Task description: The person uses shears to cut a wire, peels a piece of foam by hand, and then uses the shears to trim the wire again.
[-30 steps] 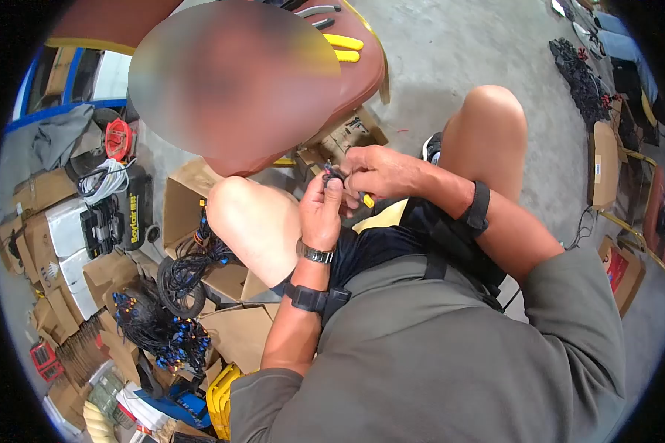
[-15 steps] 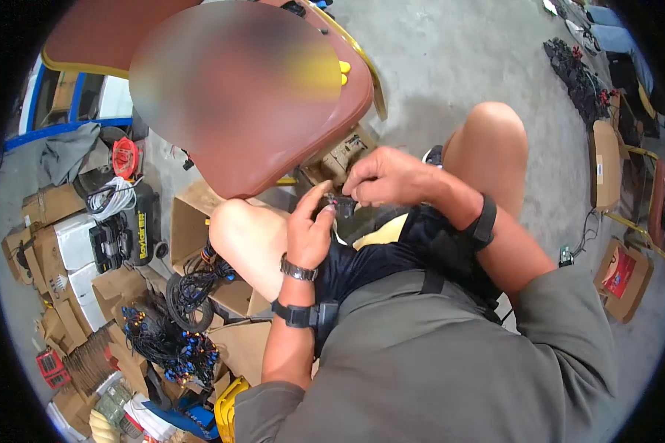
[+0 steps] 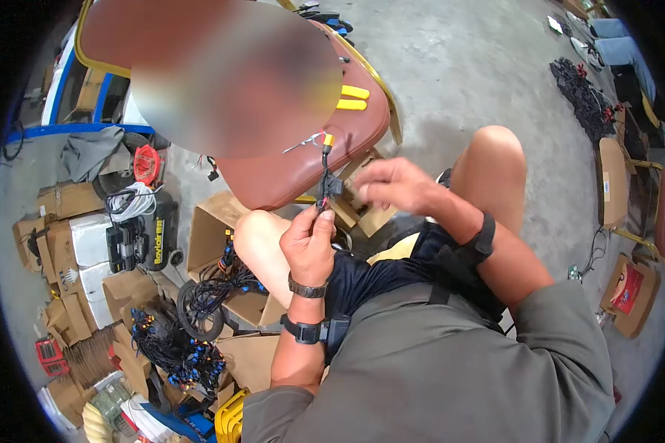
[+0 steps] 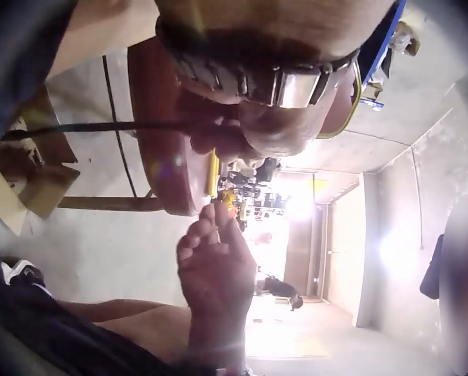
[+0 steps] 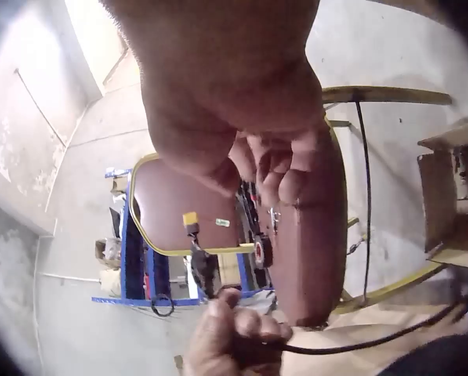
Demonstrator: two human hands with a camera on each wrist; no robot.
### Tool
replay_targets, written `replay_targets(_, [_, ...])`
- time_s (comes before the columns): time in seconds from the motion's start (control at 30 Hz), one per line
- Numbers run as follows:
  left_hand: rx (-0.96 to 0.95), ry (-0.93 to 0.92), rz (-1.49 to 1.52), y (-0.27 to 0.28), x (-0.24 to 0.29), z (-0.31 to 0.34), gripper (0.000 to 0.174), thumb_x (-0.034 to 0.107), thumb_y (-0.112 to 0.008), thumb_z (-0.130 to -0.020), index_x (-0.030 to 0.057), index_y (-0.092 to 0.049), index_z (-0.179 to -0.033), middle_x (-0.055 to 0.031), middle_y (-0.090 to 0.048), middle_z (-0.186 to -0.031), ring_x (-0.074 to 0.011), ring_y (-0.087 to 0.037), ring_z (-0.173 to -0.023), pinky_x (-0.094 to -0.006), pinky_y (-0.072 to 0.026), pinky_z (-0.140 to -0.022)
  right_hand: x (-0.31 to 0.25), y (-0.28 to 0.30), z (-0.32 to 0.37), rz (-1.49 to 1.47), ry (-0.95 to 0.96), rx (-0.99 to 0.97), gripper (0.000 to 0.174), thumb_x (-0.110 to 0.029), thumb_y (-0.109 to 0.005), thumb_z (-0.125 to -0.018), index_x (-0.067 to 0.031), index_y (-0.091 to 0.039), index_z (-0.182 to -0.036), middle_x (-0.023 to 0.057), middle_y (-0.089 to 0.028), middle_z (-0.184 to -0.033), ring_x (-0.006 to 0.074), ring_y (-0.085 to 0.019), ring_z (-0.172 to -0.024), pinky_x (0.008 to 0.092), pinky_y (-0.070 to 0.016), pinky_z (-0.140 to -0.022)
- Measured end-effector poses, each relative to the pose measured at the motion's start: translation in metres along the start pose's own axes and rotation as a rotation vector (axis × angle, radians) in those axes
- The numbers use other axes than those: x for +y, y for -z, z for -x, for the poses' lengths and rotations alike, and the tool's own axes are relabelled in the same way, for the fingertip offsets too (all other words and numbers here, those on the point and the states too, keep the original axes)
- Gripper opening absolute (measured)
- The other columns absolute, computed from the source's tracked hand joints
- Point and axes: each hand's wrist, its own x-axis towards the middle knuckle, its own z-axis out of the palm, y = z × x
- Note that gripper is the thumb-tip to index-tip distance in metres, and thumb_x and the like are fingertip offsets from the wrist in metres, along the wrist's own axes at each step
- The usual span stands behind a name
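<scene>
My left hand (image 3: pixel 308 247) pinches a black cable between thumb and fingers, above the left knee. The cable (image 3: pixel 325 171) stands up from the fingertips and ends in a yellow connector (image 3: pixel 329 139); a flat black piece (image 3: pixel 335 185) sits partway along it. In the right wrist view the same yellow connector (image 5: pixel 190 221) points up, and a length of black cable (image 5: pixel 336 349) trails from the fist. To the right, apart from the cable, my right hand (image 3: pixel 397 187) hovers with loosely bent fingers and nothing in them.
A brown padded chair (image 3: pixel 273 181) stands in front, with yellow-handled pliers (image 3: pixel 353 98) on its seat. Cardboard boxes (image 3: pixel 205 221) and bundles of black cables (image 3: pixel 174 343) crowd the left. An open box (image 3: pixel 632 295) lies at the far right.
The right hand has come away from the cable and moved right. The left hand keeps hold of the cable, which now stands upright with its yellow end showing.
</scene>
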Motion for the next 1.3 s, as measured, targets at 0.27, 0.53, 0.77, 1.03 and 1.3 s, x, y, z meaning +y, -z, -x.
replay_targets(0.27, [-0.02, 0.147, 0.047, -0.011, -0.018, 0.002, 0.014, 0.009, -0.07, -0.091, -0.0035, -0.066, -0.096, -0.0026, -0.063, -0.071, -0.0075, -0.056, -0.06, -0.0219, -0.0452, -0.055, 0.009, -0.024, -0.014, -0.078, 0.0, -0.136, 0.018, -0.02, -0.07, -0.088, -0.0027, -0.064, -0.088, -0.0008, -0.059, -0.072, 0.0059, -0.051, -0.063, 0.0232, -0.0411, -0.056])
replay_targets(0.53, [-0.07, 0.174, 0.084, -0.01, -0.019, -0.001, 0.009, 0.002, -0.072, -0.087, -0.0039, -0.065, -0.086, -0.0076, -0.067, -0.078, -0.0159, -0.065, -0.065, -0.0269, -0.0538, -0.059, 0.0, -0.029, -0.017, -0.243, -0.039, -0.141, 0.007, -0.01, -0.066, -0.086, -0.0044, -0.063, -0.089, 0.0002, -0.063, -0.074, 0.005, -0.054, -0.064, 0.0211, -0.0386, -0.055])
replay_targets(0.77, [-0.119, 0.221, 0.139, -0.015, -0.022, -0.006, 0.011, 0.005, -0.071, -0.089, -0.0033, -0.065, -0.086, -0.0107, -0.069, -0.082, -0.0174, -0.067, -0.067, -0.0264, -0.0542, -0.059, 0.001, -0.026, -0.022, -0.238, -0.012, -0.094, 0.008, -0.006, -0.064, -0.081, -0.0036, -0.063, -0.088, 0.0001, -0.062, -0.074, 0.0054, -0.054, -0.064, 0.0223, -0.041, -0.056])
replay_targets(1.03, [-0.267, 0.34, 0.258, -0.012, -0.044, -0.005, 0.016, 0.012, -0.067, -0.093, -0.0034, -0.065, -0.089, -0.0148, -0.069, -0.091, -0.0222, -0.067, -0.069, -0.0315, -0.0541, -0.062, 0.01, -0.018, -0.02, -0.251, -0.014, -0.12, 0.008, -0.004, -0.064, -0.08, -0.0031, -0.063, -0.088, 0.0003, -0.062, -0.074, 0.0065, -0.054, -0.064, 0.0232, -0.0428, -0.058])
replay_targets(1.3, [-0.272, 0.396, 0.486, -0.015, -0.047, -0.004, 0.015, 0.012, -0.067, -0.092, -0.0033, -0.067, -0.09, -0.0162, -0.069, -0.097, -0.0251, -0.066, -0.076, -0.0355, -0.0558, -0.066, 0.006, -0.017, -0.015, -0.298, -0.1, -0.126, 0.007, -0.002, -0.061, -0.083, -0.001, -0.064, -0.089, 0.003, -0.064, -0.075, 0.0078, -0.056, -0.064, 0.0238, -0.0451, -0.059])
